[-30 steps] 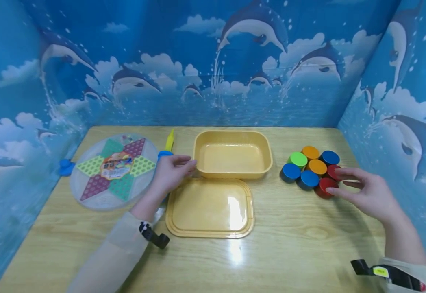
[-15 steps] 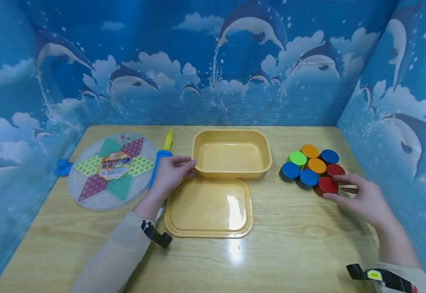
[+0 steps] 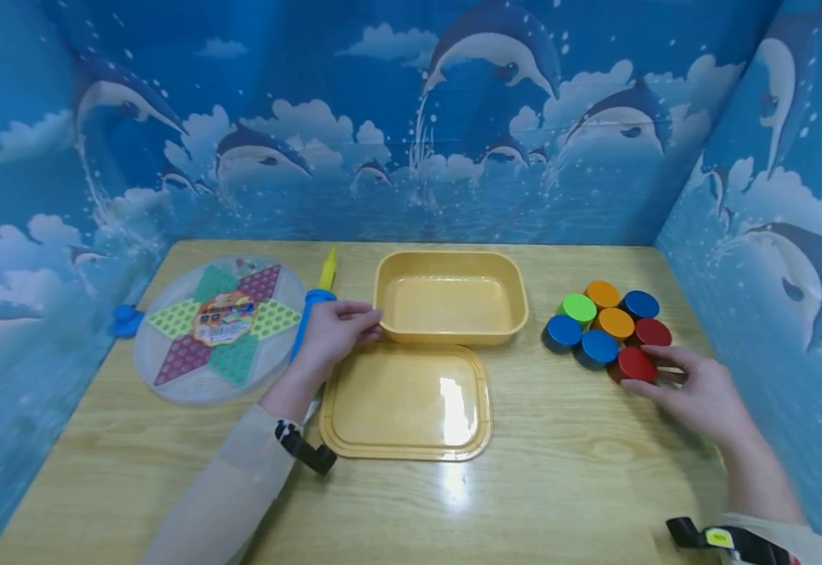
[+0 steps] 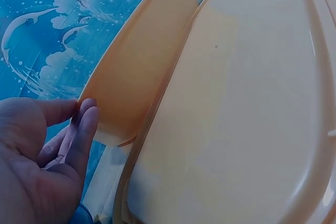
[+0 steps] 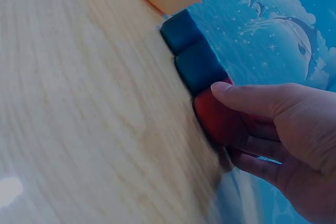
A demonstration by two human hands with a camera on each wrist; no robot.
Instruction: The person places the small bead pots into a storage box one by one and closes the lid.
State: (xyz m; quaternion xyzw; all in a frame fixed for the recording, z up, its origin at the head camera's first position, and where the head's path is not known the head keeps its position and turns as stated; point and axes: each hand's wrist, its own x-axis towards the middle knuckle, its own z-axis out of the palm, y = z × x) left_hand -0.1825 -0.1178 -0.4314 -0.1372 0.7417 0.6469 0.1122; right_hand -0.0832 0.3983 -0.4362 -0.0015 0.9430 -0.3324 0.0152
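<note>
My left hand [image 3: 336, 333] pinches the left rim of an open yellow plastic box [image 3: 453, 302]. In the left wrist view, the thumb and fingers meet at the corner of this box [image 4: 131, 72]. At the right, my right hand [image 3: 700, 396] holds the nearest red round block [image 3: 634, 366] between thumb and fingers. The right wrist view shows the thumb on top of that red block [image 5: 218, 116], with the fingers round its far side. A second red block [image 3: 652, 332] stands just behind. Blue blocks [image 3: 598, 347], orange blocks [image 3: 615, 322] and a green block [image 3: 578, 308] cluster beside them.
A flat yellow lid [image 3: 407, 404] lies in front of the box. Left of it are a round Chinese checkers board [image 3: 220, 329], a blue and yellow tool [image 3: 321, 292] partly behind the left hand, and a small blue piece [image 3: 127, 322]. Dolphin-print curtains [image 3: 411, 125] border the table.
My right hand has shifted slightly left and toward the front, its fingers coming off the rear red block and onto the front one. The left hand stays at the box rim.
</note>
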